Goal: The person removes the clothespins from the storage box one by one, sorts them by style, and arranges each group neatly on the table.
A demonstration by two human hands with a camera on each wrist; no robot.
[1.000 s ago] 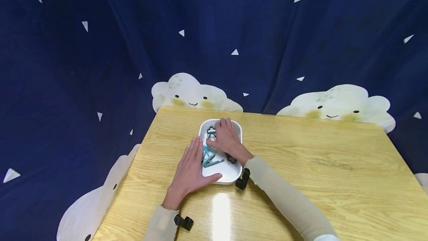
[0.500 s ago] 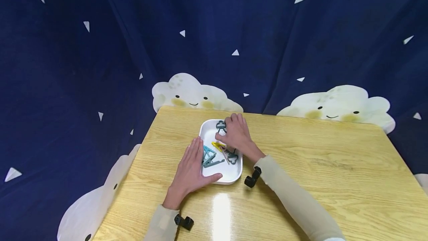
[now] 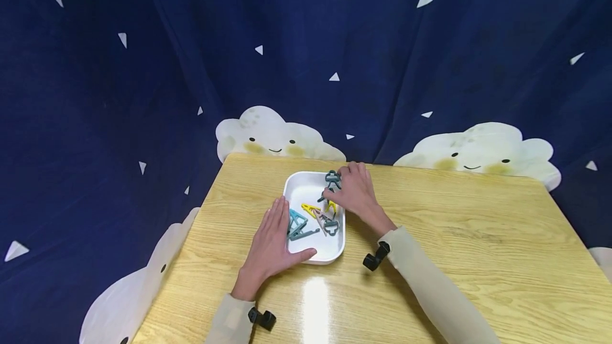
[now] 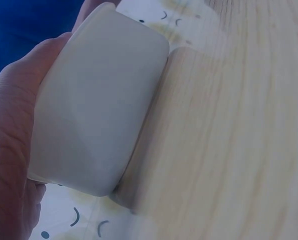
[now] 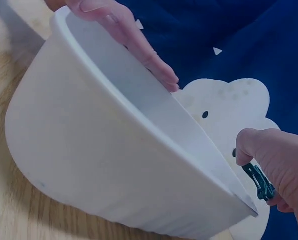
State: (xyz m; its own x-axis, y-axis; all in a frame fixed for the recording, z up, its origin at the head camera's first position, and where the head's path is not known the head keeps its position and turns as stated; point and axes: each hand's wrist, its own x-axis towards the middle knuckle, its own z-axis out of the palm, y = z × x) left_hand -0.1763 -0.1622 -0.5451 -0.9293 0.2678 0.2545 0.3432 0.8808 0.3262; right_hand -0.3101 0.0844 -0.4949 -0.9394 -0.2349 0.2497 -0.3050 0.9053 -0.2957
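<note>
One dk-grn clip (image 5: 259, 181) pinched by R hand (image 3: 357, 191).

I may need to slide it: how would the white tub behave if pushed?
The tub would probably slide rather than tip, sitting flat on the table. Its smooth walls show an even curve, so likely stiff. The clips lying inside may shift.

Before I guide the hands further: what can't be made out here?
Right wrist: part of the thin, dark-green, plastic-looking clip, covered by the right hand.
Left wrist: inside of the white, rounded tray, hidden by its wall.
Head: part of the tray's left rim, behind the left hand.
Head: the beige left sleeve, cut off by the bottom edge.
</note>
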